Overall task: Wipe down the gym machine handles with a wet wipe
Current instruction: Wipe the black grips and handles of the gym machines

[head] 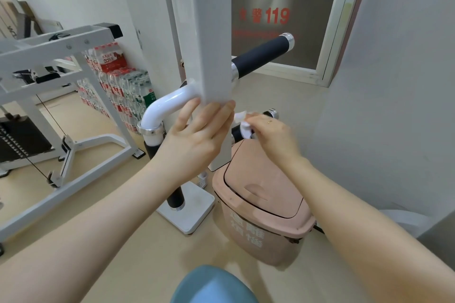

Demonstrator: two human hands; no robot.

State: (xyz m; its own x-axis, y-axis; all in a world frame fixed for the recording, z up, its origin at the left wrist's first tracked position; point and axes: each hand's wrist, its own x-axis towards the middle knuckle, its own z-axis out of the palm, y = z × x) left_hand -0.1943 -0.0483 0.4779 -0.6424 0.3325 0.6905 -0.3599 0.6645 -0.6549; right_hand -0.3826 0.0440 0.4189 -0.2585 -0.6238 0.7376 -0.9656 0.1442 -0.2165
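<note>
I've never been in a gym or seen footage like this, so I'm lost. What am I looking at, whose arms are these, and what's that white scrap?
The single picture comes from a camera worn on a person's head, looking down at their own bare arms. The left hand grips a white upright post of a gym machine. The right hand pinches a wet wipe against a black padded handle low behind the post. Another black handle sticks out higher up. On the floor stand a pink bin and stacked water bottles.
</note>
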